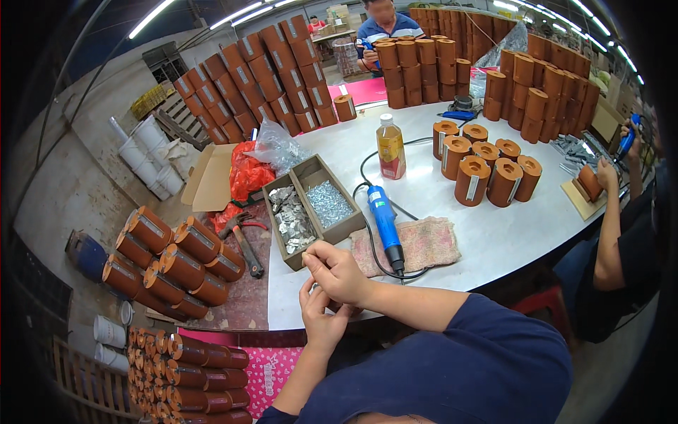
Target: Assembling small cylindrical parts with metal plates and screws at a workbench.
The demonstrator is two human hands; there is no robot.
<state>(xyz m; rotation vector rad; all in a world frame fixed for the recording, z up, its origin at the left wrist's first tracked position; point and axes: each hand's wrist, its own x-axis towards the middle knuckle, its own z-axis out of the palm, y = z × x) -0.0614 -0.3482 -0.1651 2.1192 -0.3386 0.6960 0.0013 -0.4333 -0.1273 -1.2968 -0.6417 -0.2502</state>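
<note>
- While pinched between the fingertips of the right hand (337, 272), a small metal piece (308, 259) sits just off the near corner of the wooden tray (281, 249); too small to tell its exact shape.
- Probably light, stiff and a little slick, with thin edges; best taken by the flat faces between thumb and forefinger, as now.
- Looks pale grey and shiny, like the flat metal plates (291, 218) heaped in the tray's left compartment.
- Left hand (321, 321) below and just under the right, palm up, fingers curled around something brown that is mostly hidden; cannot tell what it is or how firmly held.
- Just beyond the right hand: silver screws (328, 203) in the tray's right compartment.
- To the right of the hands: blue electric screwdriver (385, 225) lying on a pinkish cloth (424, 244) on the white bench (452, 212).
- Further off: a bottle (390, 148) of amber liquid and a cluster of brown cylinders (487, 169).
- To the left of the hands: a hammer (244, 240) and more brown cylinders stacked lower down.
</note>
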